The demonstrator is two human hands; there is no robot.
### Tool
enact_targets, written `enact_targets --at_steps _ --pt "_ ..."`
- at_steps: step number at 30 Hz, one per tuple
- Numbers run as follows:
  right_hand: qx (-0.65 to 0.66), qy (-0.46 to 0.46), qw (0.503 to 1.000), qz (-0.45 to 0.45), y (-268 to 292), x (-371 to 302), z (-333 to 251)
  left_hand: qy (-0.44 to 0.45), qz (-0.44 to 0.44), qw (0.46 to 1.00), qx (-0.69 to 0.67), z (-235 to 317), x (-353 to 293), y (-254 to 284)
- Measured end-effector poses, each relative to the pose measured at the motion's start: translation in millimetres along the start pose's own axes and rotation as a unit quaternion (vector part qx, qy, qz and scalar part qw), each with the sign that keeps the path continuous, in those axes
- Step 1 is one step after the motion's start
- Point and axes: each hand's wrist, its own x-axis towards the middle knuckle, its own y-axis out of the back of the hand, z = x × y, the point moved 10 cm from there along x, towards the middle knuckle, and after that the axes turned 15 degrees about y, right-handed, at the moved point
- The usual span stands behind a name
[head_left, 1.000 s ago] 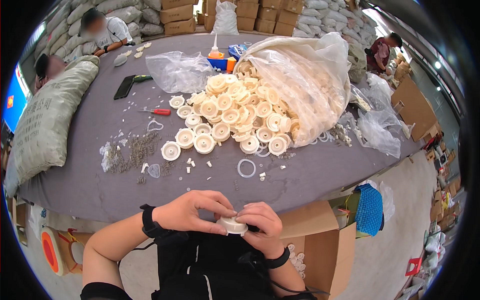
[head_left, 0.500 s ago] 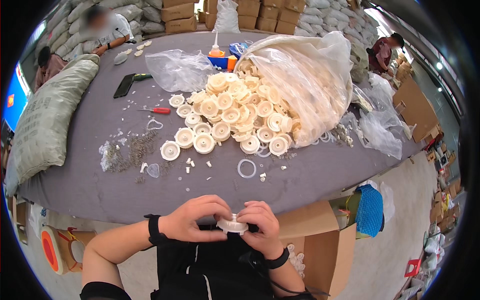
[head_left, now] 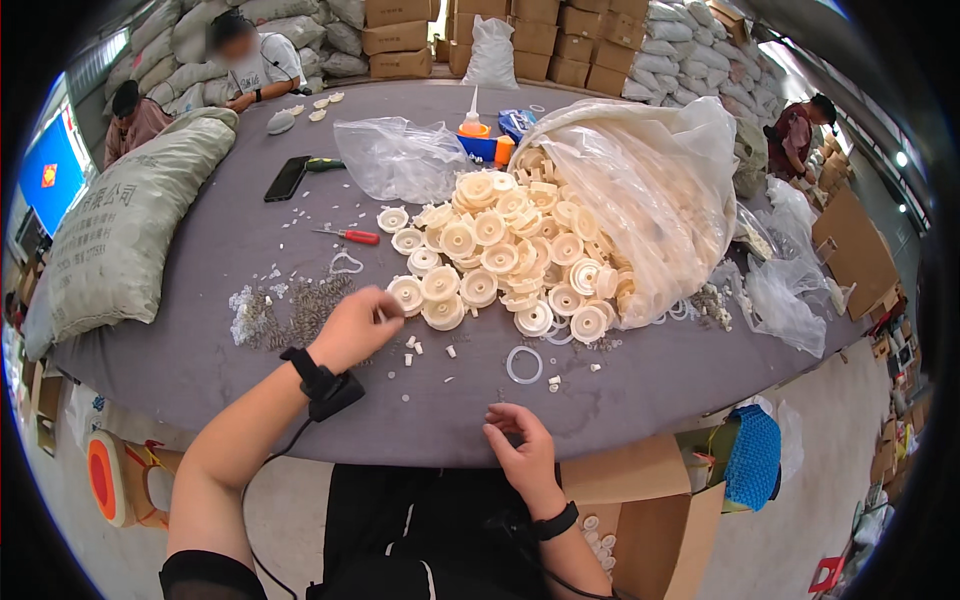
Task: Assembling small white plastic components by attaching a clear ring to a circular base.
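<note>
My left hand (head_left: 358,325) reaches over the table at the near left end of a pile of cream round plastic parts (head_left: 490,245). Its fingers curl downward beside a flanged round part (head_left: 405,295), and whatever lies under them is hidden. At the table's near edge, my right hand (head_left: 522,452) is loosely bent, thumb apart from the fingers, with nothing visible in it. Between the hands lie small white plugs (head_left: 414,346) and a clear ring (head_left: 524,365). Left of my left hand is a heap of small springs (head_left: 305,312).
A large clear bag (head_left: 640,200) spills the pile. A red screwdriver (head_left: 350,236), a phone (head_left: 288,178) and a glue bottle (head_left: 473,125) lie beyond. A full sack (head_left: 135,225) borders the left. An open carton (head_left: 655,530) with white parts stands below right. Other people sit farther off.
My hands have separated, and the white round part they held is out of sight. The left has reached forward and left to the pile; the right has stayed near the table edge. The view has shifted.
</note>
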Motion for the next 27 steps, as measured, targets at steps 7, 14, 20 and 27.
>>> enact_targets --at_steps 7,14,20,27 --pt "-0.033 -0.012 0.997 -0.064 -29.2 19.1 -3.0 -0.089 0.047 0.957 0.272 -1.4 -25.7 -33.5" --pt "0.165 -0.136 0.976 0.03 -37.0 12.8 30.6 -0.114 -0.05 0.989 0.079 52.6 -51.4 -45.3" --pt "-0.079 0.024 0.996 -0.024 -35.3 56.7 14.4 -0.167 0.032 0.978 0.121 48.8 -32.7 -49.9" --pt "-0.333 0.079 0.919 -0.195 -78.3 91.1 25.1 -0.069 0.002 0.997 0.038 26.6 -17.0 -39.0"
